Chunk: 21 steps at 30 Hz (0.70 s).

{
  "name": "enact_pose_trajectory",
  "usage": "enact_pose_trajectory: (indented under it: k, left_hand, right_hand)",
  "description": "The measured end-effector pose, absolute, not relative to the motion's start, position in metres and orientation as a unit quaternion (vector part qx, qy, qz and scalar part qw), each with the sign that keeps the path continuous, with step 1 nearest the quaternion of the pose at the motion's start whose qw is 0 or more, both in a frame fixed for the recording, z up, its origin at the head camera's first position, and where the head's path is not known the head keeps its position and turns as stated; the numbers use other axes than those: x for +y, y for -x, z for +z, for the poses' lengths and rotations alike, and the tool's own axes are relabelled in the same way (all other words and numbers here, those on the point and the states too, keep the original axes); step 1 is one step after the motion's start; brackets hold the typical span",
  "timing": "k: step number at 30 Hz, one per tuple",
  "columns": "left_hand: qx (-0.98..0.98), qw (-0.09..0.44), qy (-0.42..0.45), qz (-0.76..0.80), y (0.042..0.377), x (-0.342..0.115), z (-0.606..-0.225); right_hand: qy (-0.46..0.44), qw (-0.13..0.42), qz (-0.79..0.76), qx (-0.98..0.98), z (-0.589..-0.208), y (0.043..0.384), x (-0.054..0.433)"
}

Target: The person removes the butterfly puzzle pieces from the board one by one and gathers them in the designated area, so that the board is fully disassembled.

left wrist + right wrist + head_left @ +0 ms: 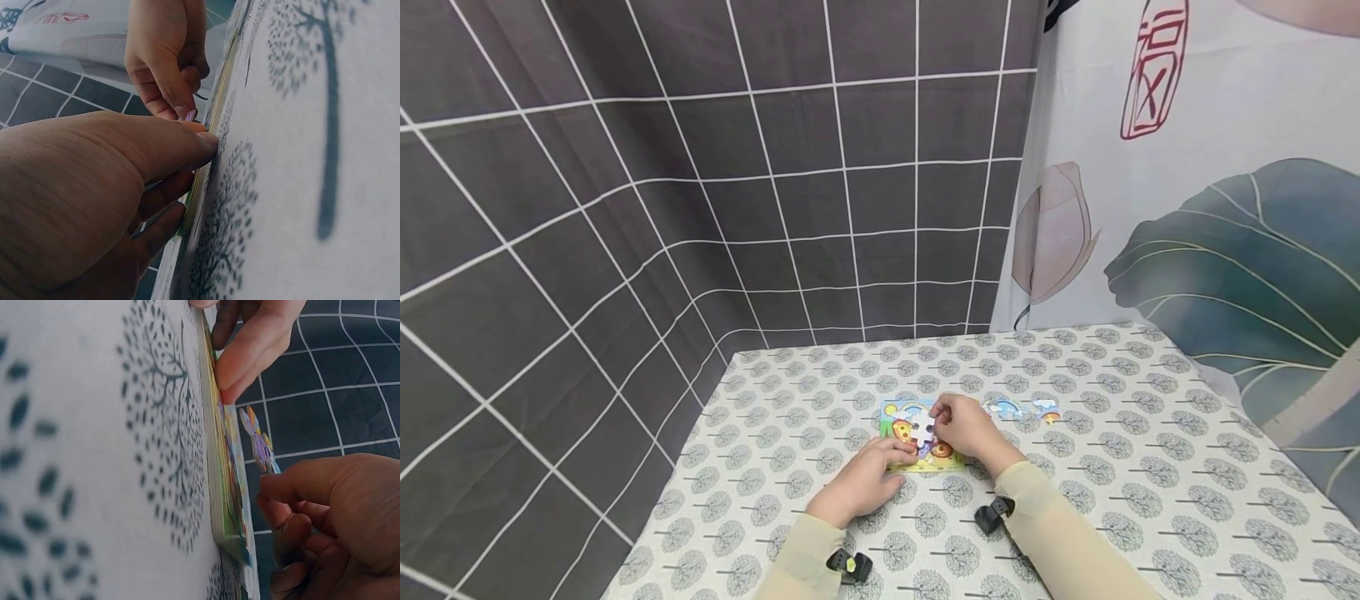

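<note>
A colourful jigsaw puzzle (951, 464) with a rainbow and rounded orange and yellow shapes lies flat on the table. My left hand (867, 477) rests its extended fingers on the puzzle's left front part, and its thumb lies by the near edge. Between thumb and fingers my right hand (964, 427) pinches a puzzle piece (260, 445), purple and orange in print. In the right wrist view that piece stands tilted, slightly off the puzzle's surface. A pale patch with knob-shaped outlines (922, 432) shows mid-puzzle beside the right fingertips.
Two loose puzzle pieces lie to the right of the puzzle, a rainbow one (1007, 409) and one farther right (1047, 411). A tree-patterned cloth (820, 375) covers the table. Behind hang a dark grid curtain (880, 200) and a white leaf-print curtain (1217, 125).
</note>
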<state>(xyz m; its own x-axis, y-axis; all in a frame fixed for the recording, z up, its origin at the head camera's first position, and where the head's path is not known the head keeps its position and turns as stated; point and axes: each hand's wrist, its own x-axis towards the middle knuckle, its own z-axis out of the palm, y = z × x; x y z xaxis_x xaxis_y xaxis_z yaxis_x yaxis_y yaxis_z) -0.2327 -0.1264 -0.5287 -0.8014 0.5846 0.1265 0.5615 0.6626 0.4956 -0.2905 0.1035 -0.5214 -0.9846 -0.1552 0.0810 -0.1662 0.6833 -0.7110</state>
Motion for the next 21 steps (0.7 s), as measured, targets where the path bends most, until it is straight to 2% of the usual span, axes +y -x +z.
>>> enact_pose_trajectory:
  k: [21]
  left_hand:
    - [0.913,0.023,-0.308,0.266,0.232,-0.126,-0.528]
  right_hand:
    - [-0.08,0.005,0.378,-0.922,-0.512,0.289,0.129]
